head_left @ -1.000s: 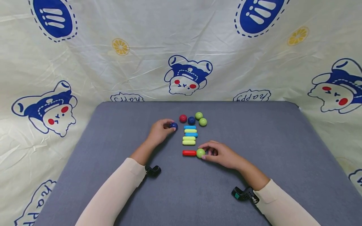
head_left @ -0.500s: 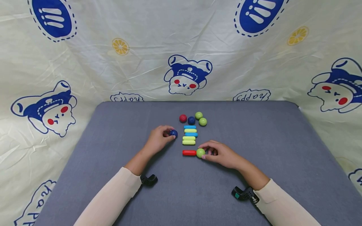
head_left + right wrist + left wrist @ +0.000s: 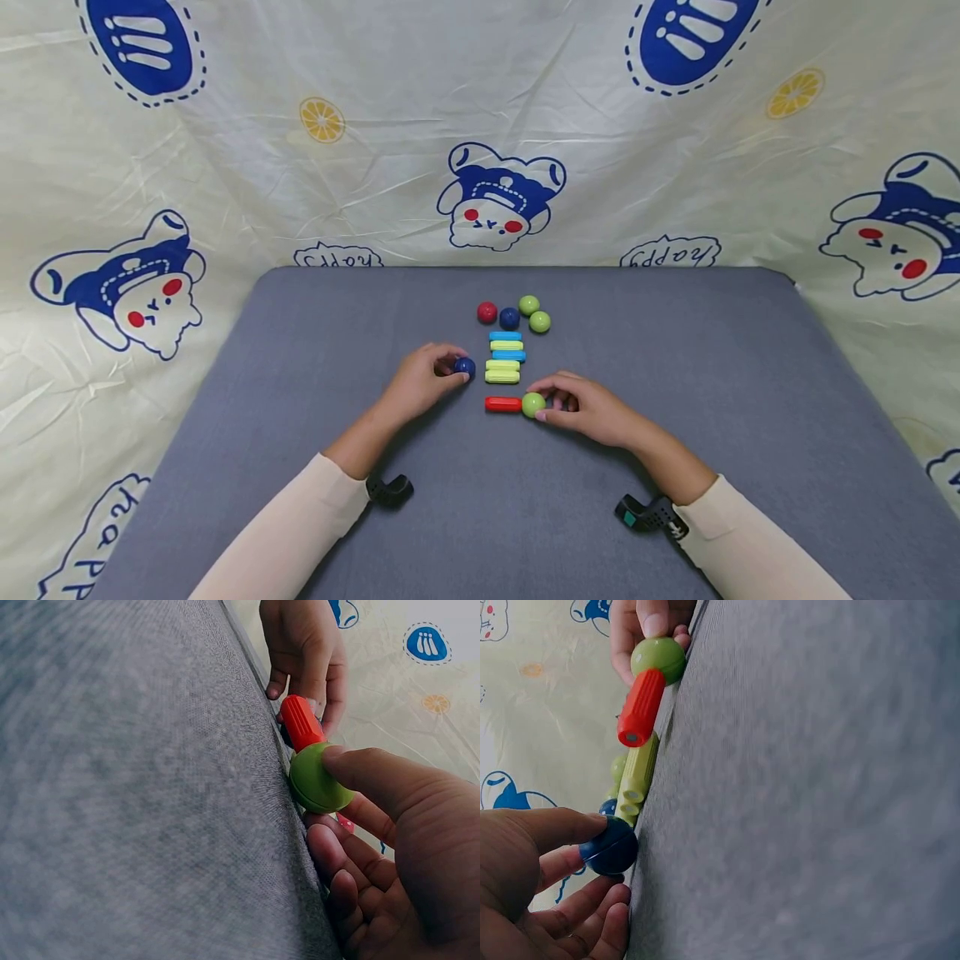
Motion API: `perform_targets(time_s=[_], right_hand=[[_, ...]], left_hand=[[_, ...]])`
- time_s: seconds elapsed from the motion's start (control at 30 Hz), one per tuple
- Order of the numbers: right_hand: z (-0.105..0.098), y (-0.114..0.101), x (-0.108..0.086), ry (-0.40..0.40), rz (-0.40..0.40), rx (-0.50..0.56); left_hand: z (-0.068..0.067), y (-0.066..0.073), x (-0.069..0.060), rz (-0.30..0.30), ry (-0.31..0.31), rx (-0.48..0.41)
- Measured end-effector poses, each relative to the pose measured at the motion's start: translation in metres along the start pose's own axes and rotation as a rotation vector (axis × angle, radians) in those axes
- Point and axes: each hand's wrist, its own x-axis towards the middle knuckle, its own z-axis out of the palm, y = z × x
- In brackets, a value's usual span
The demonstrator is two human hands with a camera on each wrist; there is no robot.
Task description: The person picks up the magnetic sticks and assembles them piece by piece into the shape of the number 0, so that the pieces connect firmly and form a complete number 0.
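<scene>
Contact at my left grip (image 3: 422, 383) is a pinch on a dark blue ball (image 3: 465, 367), taken from the left so that its right side faces the parts unobstructed. My right grip (image 3: 591, 408) pinches a lime green ball (image 3: 533, 405) from the right; a ribbed red rod (image 3: 503, 404) abuts that ball's left side. This hold likely steadies the pair while leaving the rod's free end accessible. A small grey disc (image 3: 632, 738) in that end is probably a magnet. The dark blue ball sits near that end, apart from it and farther from me; whether it touches the tabletop (image 3: 675, 358) I cannot tell. Beyond, yellow rods (image 3: 502, 377) and light blue rods (image 3: 509, 356) lie parallel in a column, apparently for single-piece pickup. Past them, a red ball (image 3: 487, 312), a second blue ball (image 3: 509, 318) and two spare green balls (image 3: 539, 322) cluster, presumably grouped by shape.
</scene>
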Motion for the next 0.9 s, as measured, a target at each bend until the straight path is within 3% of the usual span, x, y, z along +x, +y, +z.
perform_targets(time_s=[0.9], right_hand=[[0.000,0.001,0.001,0.013,-0.017,-0.004]], left_hand=[[0.008,0.002,-0.027,-0.002,-0.105,-0.092]])
